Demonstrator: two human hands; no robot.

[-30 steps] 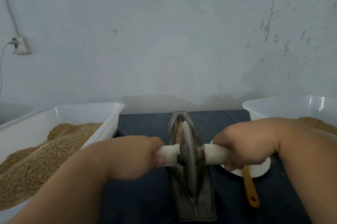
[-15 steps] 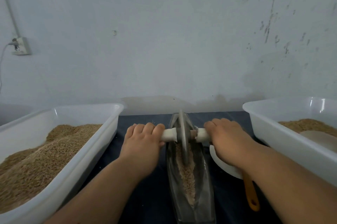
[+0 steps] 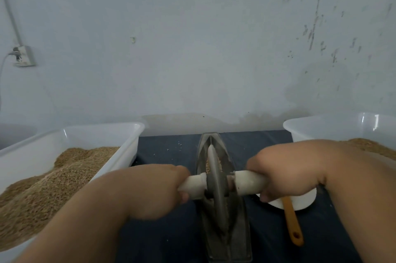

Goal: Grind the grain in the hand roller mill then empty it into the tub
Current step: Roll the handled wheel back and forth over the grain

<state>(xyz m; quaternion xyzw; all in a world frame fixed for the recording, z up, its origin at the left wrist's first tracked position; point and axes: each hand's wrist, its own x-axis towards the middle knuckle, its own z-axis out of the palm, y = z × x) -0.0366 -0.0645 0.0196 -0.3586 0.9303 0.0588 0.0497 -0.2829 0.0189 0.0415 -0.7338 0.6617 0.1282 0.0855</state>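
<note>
Mill wheel [image 3: 216, 185] stands upright on edge between a person's two hands, over the near half of its metal trough [image 3: 237, 241] at the middle of a dark-covered desk [image 3: 167, 149]. The left hand [image 3: 154, 190] is clenched around the white left handle [image 3: 194, 185], and the right hand [image 3: 285, 175] is clenched around the white right handle [image 3: 248, 182]. Knuckles are on top and fingertips curl beneath.

The handles lie crosswise, left to right. The boat-shaped trough runs near to far, its pointed far end aimed at the wall [image 3: 192, 48]. Grain [image 3: 219, 161] shows in the trough just beyond the wheel.

A white left tub [image 3: 102, 129], heaped with brown grain, sits beside the left forearm. A white right tub [image 3: 321, 121] stands at far right, with the right forearm crossing in front of its contents. A white dish [image 3: 300, 200] lies just right of the trough, partly hidden under the right hand. An orange utensil [image 3: 292, 224] rests on its rim, handle pointing near. A socket [image 3: 22, 57] hangs on the wall at far left.
</note>
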